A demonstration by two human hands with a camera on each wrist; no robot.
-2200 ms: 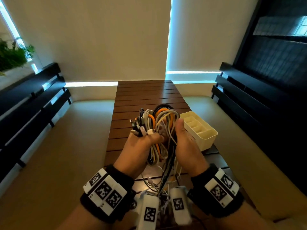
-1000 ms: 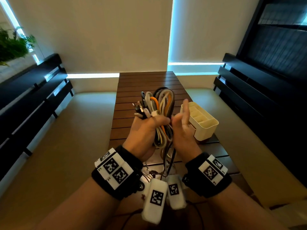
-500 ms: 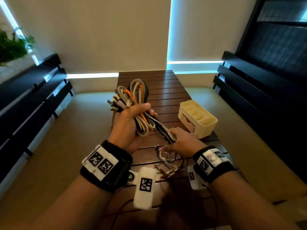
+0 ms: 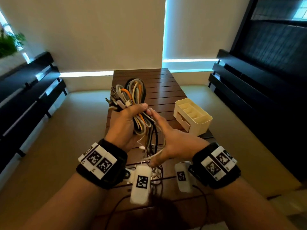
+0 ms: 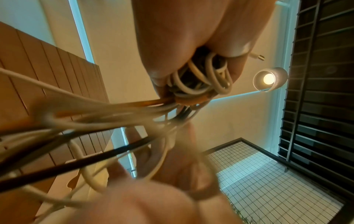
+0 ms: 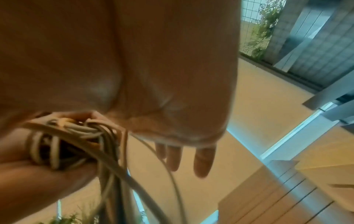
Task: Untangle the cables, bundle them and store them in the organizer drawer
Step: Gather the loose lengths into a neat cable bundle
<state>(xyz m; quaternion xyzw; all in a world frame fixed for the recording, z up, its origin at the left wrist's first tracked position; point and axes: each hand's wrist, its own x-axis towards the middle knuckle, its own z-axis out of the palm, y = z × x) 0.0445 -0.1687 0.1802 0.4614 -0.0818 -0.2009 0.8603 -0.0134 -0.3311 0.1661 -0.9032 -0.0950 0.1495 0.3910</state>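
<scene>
Cable bundle, white, grey, orange and black loops, is being held up above the counter, left of the cream organizer. Left hand is gripping it, fingers and thumb wrapping round the loops' middle, plug ends sticking out far-left. Loose tails are hanging down toward the near counter edge. Right hand is sitting open just right of the bundle, fingers straight, tails draping across its palm and thumb. Organizer's drawer is sitting shut.
</scene>
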